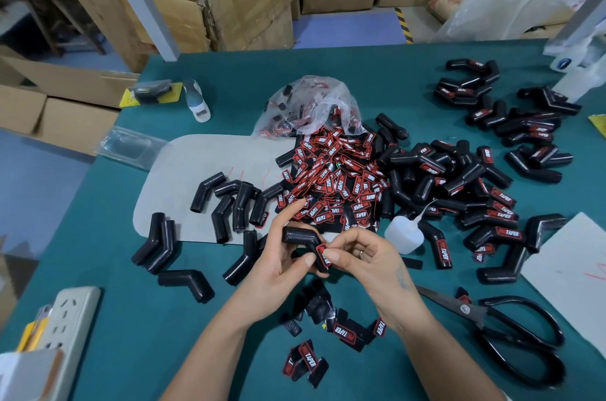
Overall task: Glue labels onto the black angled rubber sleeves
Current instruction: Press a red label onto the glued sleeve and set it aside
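Fingers (331,254) of the right hand (367,256) pinch a red label (323,255) onto the black angled sleeve (300,236), gripped by the left hand (282,256) above the tabletop (164,318), likely steadying it while glue bonds.

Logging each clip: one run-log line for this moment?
step: label placement | left hand: holds sleeve | right hand: presses label on | glue bottle: on table
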`<move>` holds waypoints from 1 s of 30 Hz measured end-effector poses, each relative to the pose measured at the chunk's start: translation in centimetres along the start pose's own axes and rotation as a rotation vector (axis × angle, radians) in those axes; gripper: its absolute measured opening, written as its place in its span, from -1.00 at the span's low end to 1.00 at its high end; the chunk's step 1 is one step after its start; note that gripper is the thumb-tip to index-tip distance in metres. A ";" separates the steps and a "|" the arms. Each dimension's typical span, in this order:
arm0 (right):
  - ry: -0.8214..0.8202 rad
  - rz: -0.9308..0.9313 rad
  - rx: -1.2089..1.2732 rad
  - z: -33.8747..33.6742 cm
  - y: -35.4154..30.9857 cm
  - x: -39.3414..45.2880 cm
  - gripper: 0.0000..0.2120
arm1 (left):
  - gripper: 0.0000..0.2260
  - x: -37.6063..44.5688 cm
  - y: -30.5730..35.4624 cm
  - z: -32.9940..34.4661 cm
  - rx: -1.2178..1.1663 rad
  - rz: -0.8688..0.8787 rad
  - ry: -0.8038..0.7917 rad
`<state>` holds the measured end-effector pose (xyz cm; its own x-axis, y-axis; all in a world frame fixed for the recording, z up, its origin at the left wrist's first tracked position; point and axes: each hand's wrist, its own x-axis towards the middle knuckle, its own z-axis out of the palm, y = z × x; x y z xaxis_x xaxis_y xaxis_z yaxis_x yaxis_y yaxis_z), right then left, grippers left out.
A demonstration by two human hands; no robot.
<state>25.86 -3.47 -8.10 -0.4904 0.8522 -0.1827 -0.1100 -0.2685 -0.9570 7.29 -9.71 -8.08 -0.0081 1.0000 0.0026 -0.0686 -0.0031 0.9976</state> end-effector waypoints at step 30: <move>0.017 0.064 0.120 0.1 -0.4 0.0 -0.94 | -0.38 0.1 0.1 0.0 -0.003 0.013 0.000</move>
<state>25.82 -3.44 -7.63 -0.4848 0.8389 -0.2474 -0.1823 -0.3736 -0.9095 7.31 -9.61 -7.95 -0.0093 0.9998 0.0153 -0.0718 -0.0160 0.9973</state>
